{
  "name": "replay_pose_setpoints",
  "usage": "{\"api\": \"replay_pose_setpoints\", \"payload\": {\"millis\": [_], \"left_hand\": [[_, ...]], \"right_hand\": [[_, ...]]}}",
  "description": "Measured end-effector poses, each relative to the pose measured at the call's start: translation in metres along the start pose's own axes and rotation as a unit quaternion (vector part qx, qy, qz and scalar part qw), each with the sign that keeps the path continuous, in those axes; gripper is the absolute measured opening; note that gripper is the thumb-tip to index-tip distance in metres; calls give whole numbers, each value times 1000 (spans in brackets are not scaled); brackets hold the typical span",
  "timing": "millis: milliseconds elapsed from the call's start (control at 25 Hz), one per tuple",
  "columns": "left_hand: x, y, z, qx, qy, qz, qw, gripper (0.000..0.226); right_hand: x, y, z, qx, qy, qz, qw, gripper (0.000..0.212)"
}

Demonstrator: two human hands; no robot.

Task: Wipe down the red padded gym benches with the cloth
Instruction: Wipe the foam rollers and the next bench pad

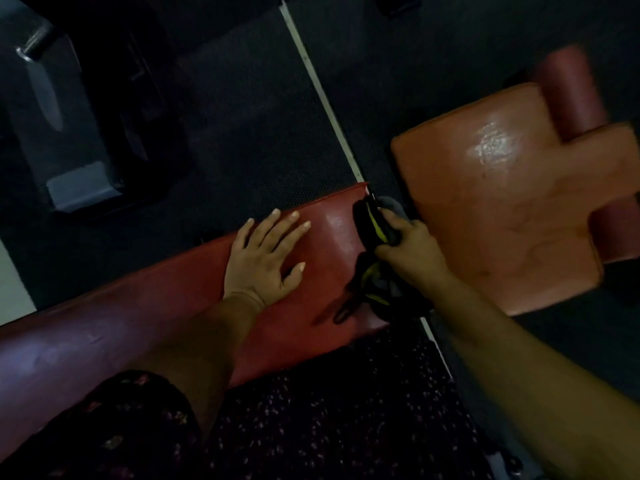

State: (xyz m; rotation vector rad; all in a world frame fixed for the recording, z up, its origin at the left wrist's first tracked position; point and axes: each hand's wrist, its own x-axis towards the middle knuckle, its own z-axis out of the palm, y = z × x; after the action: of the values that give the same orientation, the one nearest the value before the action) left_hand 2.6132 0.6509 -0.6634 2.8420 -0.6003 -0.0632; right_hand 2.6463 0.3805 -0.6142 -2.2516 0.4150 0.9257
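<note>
Your left hand (266,258) is lying flat on the near red bench pad (145,327), fingers straight and spread. Just beside it, your right hand (410,247) is gripping the dark cloth (369,237) with yellow streaks, fingers curled round it at the pad's end. Beyond the gap, a second red pad (498,209) is shining with a glossy patch above dark floor matting (249,133).

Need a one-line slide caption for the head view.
Left hand flat on red bench pad; right hand grips dark cloth at its end.
</note>
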Motion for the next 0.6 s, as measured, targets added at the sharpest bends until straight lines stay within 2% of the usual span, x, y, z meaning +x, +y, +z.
{"api": "replay_pose_setpoints", "payload": {"millis": [80,160,200,320,400,520,600], "left_hand": [[0,1,0,5,1,3,1000,60],[1,1,0,14,-7,6,1000,60],[1,1,0,16,-6,6,1000,60],[0,-1,0,8,-14,2,1000,59],[0,0,0,7,-13,4,1000,59],[1,-1,1,0,-9,8,1000,59],[1,0,1,3,-16,7,1000,60]], "right_hand": [[-19,1,10,-50,3,-42,998,73],[-34,19,6,-128,-38,-85,987,75],[-35,31,0,-144,-53,-76,985,76],[-31,47,-2,-53,-36,-1,998,76],[-47,43,12,1,-10,-9,1000,74],[-77,60,37,-14,8,-36,999,74],[-82,70,41,63,24,47,997,73]]}}
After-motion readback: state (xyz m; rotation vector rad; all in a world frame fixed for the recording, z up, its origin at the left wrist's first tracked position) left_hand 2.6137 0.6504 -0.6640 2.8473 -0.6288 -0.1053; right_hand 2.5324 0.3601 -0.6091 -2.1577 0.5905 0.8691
